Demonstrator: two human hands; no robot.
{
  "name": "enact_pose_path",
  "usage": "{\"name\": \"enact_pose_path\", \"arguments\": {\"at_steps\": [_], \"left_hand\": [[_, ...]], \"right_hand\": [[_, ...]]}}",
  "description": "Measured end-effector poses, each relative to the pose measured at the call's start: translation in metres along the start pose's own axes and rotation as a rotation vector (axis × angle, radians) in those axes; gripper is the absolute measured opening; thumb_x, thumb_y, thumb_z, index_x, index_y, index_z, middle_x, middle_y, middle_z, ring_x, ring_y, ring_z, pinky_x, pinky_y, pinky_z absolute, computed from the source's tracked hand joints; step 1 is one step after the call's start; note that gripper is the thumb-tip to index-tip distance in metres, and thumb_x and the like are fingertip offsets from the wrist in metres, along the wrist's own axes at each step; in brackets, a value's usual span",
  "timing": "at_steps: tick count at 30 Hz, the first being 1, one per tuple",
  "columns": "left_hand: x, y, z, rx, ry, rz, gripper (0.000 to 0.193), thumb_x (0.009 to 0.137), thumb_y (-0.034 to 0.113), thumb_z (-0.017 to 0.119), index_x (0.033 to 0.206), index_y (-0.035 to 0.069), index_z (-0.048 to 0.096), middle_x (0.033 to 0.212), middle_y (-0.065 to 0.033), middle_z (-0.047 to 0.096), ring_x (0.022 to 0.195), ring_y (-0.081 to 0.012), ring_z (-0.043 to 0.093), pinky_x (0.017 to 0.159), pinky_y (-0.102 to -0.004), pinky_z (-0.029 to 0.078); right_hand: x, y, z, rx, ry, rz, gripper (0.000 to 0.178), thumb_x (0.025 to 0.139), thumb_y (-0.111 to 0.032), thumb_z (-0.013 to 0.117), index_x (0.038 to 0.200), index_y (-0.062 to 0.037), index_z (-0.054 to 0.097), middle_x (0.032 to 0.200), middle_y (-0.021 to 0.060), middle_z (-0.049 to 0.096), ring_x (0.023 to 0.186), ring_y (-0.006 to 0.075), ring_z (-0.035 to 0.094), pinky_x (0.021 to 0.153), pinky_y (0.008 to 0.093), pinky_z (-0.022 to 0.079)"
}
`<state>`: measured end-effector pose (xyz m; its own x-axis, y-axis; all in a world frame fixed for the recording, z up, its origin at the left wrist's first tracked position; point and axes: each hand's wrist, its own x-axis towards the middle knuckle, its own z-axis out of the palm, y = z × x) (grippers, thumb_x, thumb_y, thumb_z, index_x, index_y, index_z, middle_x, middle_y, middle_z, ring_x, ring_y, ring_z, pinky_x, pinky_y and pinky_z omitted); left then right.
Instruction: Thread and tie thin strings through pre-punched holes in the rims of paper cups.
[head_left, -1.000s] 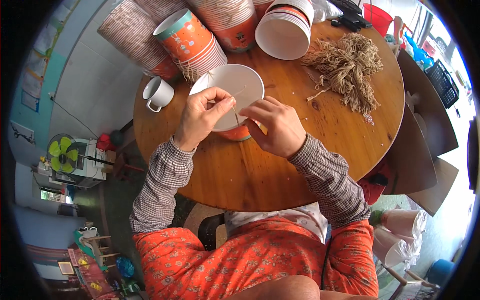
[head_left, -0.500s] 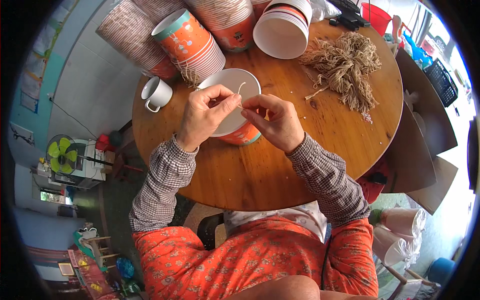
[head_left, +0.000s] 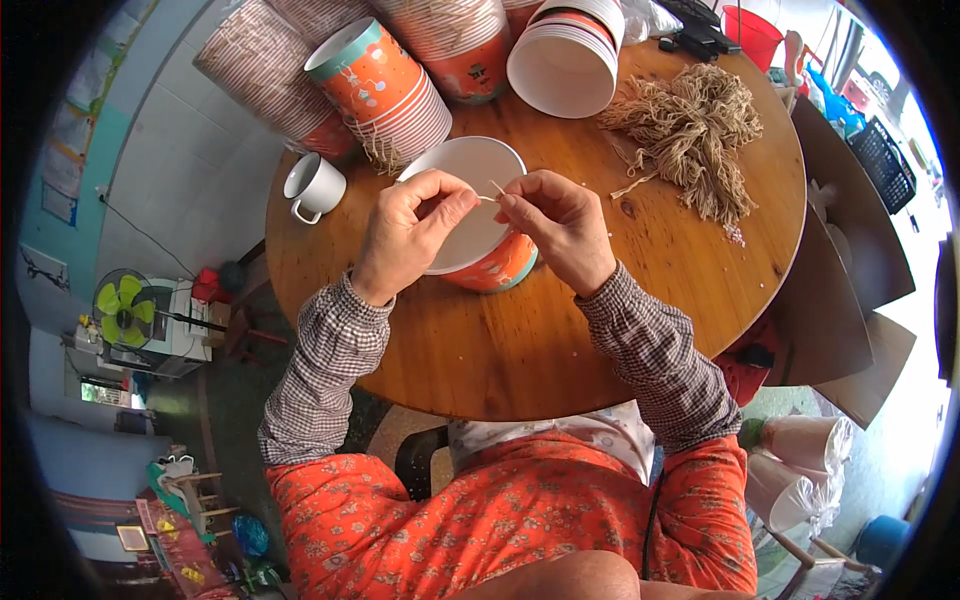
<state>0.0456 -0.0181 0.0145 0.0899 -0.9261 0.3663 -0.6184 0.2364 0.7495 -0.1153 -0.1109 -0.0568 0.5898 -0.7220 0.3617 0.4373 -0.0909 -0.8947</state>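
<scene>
Above the mouth of an orange paper bucket [head_left: 490,270] with a white inside, both hands pinch a thin pale string [head_left: 487,197]. My left hand [head_left: 412,232] grips it between thumb and forefinger, over the bucket's left side. On the right, my right hand [head_left: 562,225] pinches the string too, and a short end sticks up past its fingertips. A small gap with string across it separates the two pinches. The bucket stands upright on the round wooden table [head_left: 500,370]. Whether the string is fastened to the bucket is hidden by my hands.
A tangled heap of tan strings [head_left: 700,140] lies on the table's right. Stacked orange buckets [head_left: 385,90] lean at the back left, beside a white enamel mug [head_left: 318,187]. White-lined buckets [head_left: 562,70] lie at the back. Cardboard sheets [head_left: 850,230] stand beyond the right edge.
My right hand has turned and shifted slightly right and up, so the fingertips are further apart with string between them. The bucket has slid a little to the right.
</scene>
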Motion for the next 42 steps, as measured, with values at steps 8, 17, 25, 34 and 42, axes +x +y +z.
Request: {"name": "enact_pose_path", "arguments": {"at_steps": [8,17,25,34,42], "left_hand": [[0.004,0.005,0.007,-0.027,-0.017,0.076,0.012,0.093,0.012,0.062,0.093,0.0,0.063,0.082,-0.0027,0.064,0.069,-0.0081,0.06,0.061,-0.0221,0.049],[0.005,0.001,0.011,-0.091,-0.011,0.0,0.015,0.097,0.013,0.056,0.09,-0.001,0.058,0.076,-0.0024,0.062,0.061,-0.0073,0.058,0.057,-0.021,0.048],[0.007,0.007,0.002,-0.129,-0.064,-0.229,0.015,0.096,0.014,0.058,0.088,0.001,0.058,0.065,0.0011,0.057,0.058,-0.0029,0.051,0.051,-0.0196,0.04],[0.0,0.009,0.007,-0.012,0.01,0.084,0.011,0.094,0.011,0.06,0.092,0.0,0.061,0.073,0.0,0.062,0.061,-0.0064,0.056,0.056,-0.0214,0.046],[0.001,0.015,0.009,-0.021,0.024,-0.096,0.012,0.096,0.011,0.057,0.09,0.001,0.058,0.074,-0.0036,0.065,0.061,-0.0099,0.064,0.053,-0.0211,0.048]], "right_hand": [[0.0,0.0,0.0,-0.181,-0.045,-0.01,0.015,0.089,-0.012,0.065,0.094,0.0026,0.066,0.078,0.0056,0.068,0.074,0.0082,0.061,0.069,0.0257,0.051],[-0.003,-0.008,0.0,-0.283,-0.1,-0.076,0.014,0.086,-0.011,0.068,0.095,0.0005,0.066,0.078,0.0071,0.065,0.07,0.0113,0.061,0.066,0.0269,0.05],[-0.004,-0.011,0.002,-0.482,0.036,-0.321,0.013,0.082,-0.007,0.07,0.09,-0.0013,0.062,0.081,0.0098,0.064,0.065,0.0185,0.062,0.06,0.029,0.051],[0.0,-0.006,0.0,-0.598,-0.039,-0.382,0.013,0.083,-0.006,0.069,0.094,-0.0006,0.065,0.078,0.0056,0.061,0.063,0.0133,0.058,0.059,0.0261,0.048],[-0.002,-0.003,0.002,-0.626,-0.079,-0.418,0.013,0.081,-0.005,0.07,0.094,-0.0019,0.066,0.077,0.0055,0.059,0.062,0.0151,0.058,0.057,0.027,0.048]]}}
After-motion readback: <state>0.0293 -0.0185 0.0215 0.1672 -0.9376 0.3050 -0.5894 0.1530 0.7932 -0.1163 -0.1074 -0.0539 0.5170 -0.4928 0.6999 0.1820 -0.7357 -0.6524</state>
